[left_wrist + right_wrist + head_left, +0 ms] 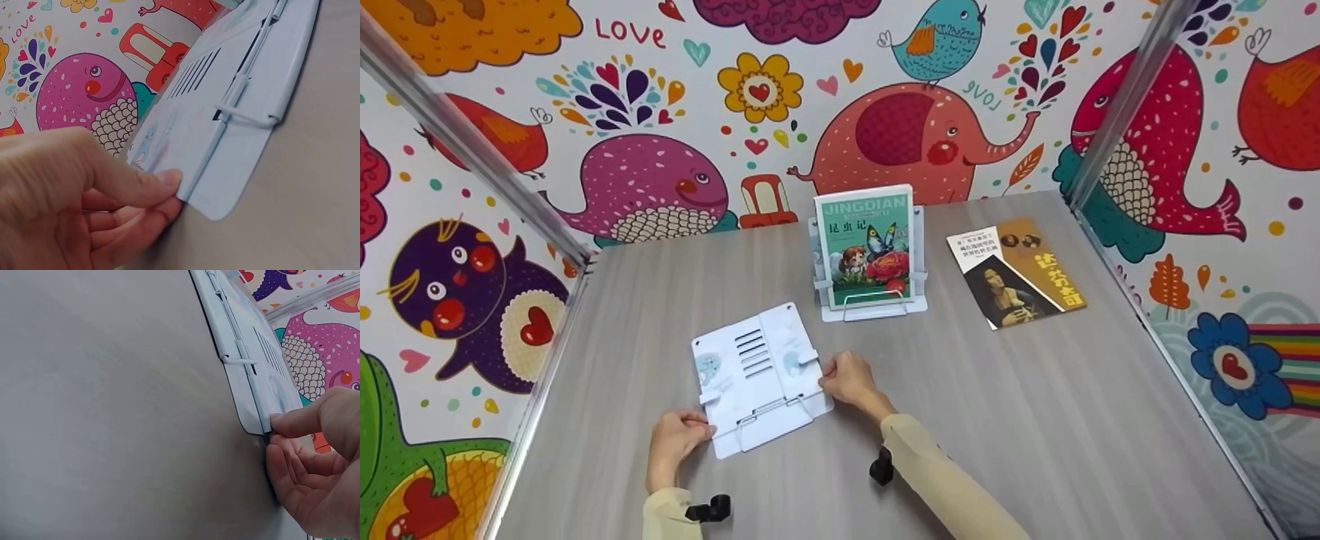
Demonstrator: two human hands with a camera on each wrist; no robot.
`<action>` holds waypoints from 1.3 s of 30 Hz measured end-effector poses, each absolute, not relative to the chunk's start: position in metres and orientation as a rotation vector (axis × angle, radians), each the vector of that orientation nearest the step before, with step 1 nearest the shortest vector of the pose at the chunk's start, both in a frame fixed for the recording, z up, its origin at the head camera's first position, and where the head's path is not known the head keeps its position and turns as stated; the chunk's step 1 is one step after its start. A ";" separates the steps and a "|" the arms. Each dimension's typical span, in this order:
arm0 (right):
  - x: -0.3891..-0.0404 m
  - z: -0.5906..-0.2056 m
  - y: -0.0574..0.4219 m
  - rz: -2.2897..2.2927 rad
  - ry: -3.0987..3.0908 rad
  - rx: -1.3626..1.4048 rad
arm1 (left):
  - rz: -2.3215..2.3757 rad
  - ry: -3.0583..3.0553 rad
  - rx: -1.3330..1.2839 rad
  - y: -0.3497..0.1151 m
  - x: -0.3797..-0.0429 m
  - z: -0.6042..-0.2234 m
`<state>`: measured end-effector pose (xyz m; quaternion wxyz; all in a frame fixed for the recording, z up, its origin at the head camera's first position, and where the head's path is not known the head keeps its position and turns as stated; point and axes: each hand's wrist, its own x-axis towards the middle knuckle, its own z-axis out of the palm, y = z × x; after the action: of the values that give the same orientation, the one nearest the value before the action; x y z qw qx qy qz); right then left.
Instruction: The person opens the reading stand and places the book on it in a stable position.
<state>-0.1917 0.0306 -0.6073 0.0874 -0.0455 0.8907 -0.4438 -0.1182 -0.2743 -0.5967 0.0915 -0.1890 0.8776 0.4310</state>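
**While left hand [679, 439] and right hand [851, 379] pinch its edges, one white flat-panel book stand [776, 382] sits on the table [997, 420]**

Since both hands are on it, grip first: left has one lower corner area, thumb on top, fingers curled below; right pinches the opposite edge, thumb on the panel, fingers bent under. Neither is released.

Stand is between the hands, front-left of a second stand. Panel flat or slightly tilted: can't tell. On it: two white side clips [808, 358], one row of narrow dark slots [208, 70] (exact count unclear), one thin bent wire bracket [247, 116] at the front lip, pale blue prints left and right.

Just behind, to its right: one more white book stand [913, 306], upright, holding one green-covered book [866, 247] with a white border, butterfly, red flower and a child drawn on it. Further right, one brown, white and black paperback [1016, 274], flat on the grey wood-grain table. Totals: two stands, two books.

Two pale yellow sleeves [960, 487], two black wrist devices [712, 508], one per arm. Around: white cartoon-print walls [660, 64], two silver metal posts [476, 135] at the back corners.
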 end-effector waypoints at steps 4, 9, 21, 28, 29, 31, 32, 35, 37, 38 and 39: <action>-0.191 -0.607 0.036 -1.322 2.663 -0.139 | 1.267 2.636 -0.520 -0.272 -0.116 -0.597; -0.188 -0.611 0.040 -1.282 2.683 -0.175 | 1.254 2.632 -0.501 -0.270 -0.112 -0.599; -0.177 -0.609 0.060 -1.274 2.648 -0.223 | 1.263 2.582 -0.516 -0.254 -0.098 -0.598; -0.173 -0.609 0.073 -1.283 2.598 -0.225 | 1.258 2.586 -0.498 -0.245 -0.093 -0.597; -0.172 -0.608 0.075 -1.281 2.580 -0.212 | 1.259 2.581 -0.492 -0.243 -0.092 -0.596; -0.171 -0.608 0.078 -1.279 2.553 -0.204 | 1.258 2.576 -0.484 -0.241 -0.090 -0.596; -0.171 -0.608 0.080 -1.278 2.548 -0.214 | 1.253 2.580 -0.481 -0.240 -0.090 -0.595; -0.170 -0.608 0.085 -1.286 2.538 -0.260 | 1.247 2.594 -0.468 -0.237 -0.088 -0.595; -0.168 -0.607 0.088 -1.298 2.534 -0.298 | 1.246 2.601 -0.460 -0.234 -0.088 -0.595; -0.167 -0.606 0.090 -1.298 2.529 -0.305 | 1.246 2.606 -0.452 -0.233 -0.087 -0.596; -0.166 -0.606 0.092 -1.300 2.523 -0.303 | 1.248 2.605 -0.445 -0.231 -0.087 -0.596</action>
<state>-0.1660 0.0924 -0.6061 0.1433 -0.1051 0.8748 -0.4507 -0.0870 -0.2311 -0.5961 0.1095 -0.1512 0.8860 0.4244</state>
